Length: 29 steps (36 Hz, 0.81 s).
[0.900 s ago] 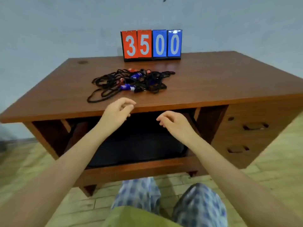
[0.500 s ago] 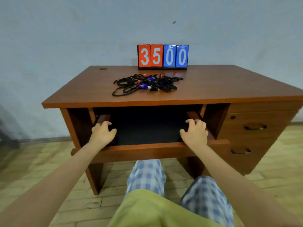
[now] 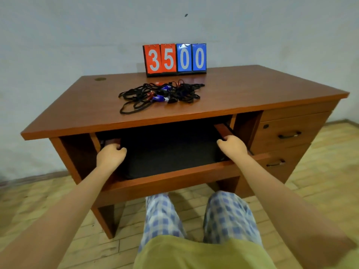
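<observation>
A wooden desk point(image 3: 233, 94) stands against the wall with its wide pull-out tray point(image 3: 174, 183) drawn out under the top. The tray has a black lining point(image 3: 171, 152). My left hand point(image 3: 110, 155) grips the tray's left side rail with curled fingers. My right hand point(image 3: 232, 145) grips the right side rail the same way. A tangled pile of black cords with red and blue clips point(image 3: 161, 93) lies on the desk top, beyond both hands.
A flip scoreboard reading 3500 point(image 3: 174, 59) stands at the desk's back edge. Two drawers with dark handles point(image 3: 289, 134) are at the desk's right. My legs in checked trousers point(image 3: 194, 216) are below the tray, over a wooden floor.
Both hands dropped from near the desk top's front edge to the tray's side rails and closed on them. The tray has slid further out towards me.
</observation>
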Available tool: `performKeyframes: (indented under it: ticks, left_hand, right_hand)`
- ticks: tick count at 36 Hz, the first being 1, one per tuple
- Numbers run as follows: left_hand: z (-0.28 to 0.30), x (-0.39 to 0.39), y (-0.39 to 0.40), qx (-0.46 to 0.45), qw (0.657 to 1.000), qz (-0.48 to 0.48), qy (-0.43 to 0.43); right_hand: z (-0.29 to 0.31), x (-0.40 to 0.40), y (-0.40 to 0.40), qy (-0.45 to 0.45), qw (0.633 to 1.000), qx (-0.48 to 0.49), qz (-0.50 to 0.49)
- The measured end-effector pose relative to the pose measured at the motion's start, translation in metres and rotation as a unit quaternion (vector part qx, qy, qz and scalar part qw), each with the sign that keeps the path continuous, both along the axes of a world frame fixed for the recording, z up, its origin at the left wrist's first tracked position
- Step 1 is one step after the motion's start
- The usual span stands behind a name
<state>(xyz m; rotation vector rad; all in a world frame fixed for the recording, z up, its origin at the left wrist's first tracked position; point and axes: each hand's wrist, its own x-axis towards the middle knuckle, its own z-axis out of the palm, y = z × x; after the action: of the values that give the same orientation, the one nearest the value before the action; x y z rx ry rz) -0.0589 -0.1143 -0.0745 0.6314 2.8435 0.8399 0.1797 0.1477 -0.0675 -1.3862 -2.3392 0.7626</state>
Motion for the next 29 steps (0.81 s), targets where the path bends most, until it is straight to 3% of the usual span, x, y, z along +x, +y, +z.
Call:
performKeyframes:
  ticks: [4, 10, 13, 29]
  left_hand:
    - [-0.003, -0.01, -0.001, 0.007, 1.0, 0.011, -0.01]
    - [0.007, -0.016, -0.002, 0.149, 0.97, 0.057, -0.186]
    - [0.011, -0.013, -0.006, 0.157, 0.959, 0.05, -0.23]
    - [0.043, 0.027, -0.023, 0.13, 0.96, 0.022, -0.247]
  right_hand:
    - [-0.003, 0.004, 0.001, 0.007, 1.0, -0.009, 0.008]
    - [-0.004, 0.013, -0.001, 0.061, 0.996, -0.068, 0.022]
    - [0.002, 0.017, -0.009, 0.088, 0.993, -0.08, 0.018]
    - [0.02, 0.034, -0.01, 0.077, 0.987, -0.134, 0.046]
